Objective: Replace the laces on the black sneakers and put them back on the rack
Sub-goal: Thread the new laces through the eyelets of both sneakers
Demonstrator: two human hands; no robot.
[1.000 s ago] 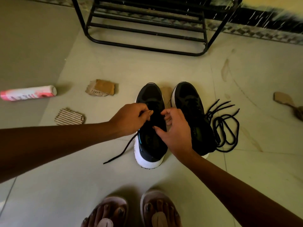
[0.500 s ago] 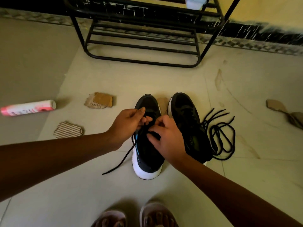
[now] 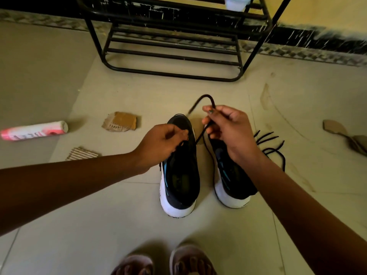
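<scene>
**lacefan:** Starting closest: the person's sandalled feet are at the near edge, and the black sneakers sit on the floor right ahead, heels toward them. So what changed in the last half second?

**tilewatcher:** The right hand went up. It was down at the eyelets of the left sneaker, right next to the left hand. Now it's raised over the toe end, fingers curled round the lace. The lace loops over the top of them and runs tight down to the shoe. The loose tail that trailed on the floor left of that shoe is nearly gone too.

**lacefan:** So the slack got pulled through?

**tilewatcher:** Looks that way to me. The left-hand fingers are pinched together on the lace at the eyelets, holding it in place. It's still early days though. The right sneaker looks unlaced, with the other lace heaped just beside it. The rack stands further back by the wall, well apart from both shoes.
</scene>
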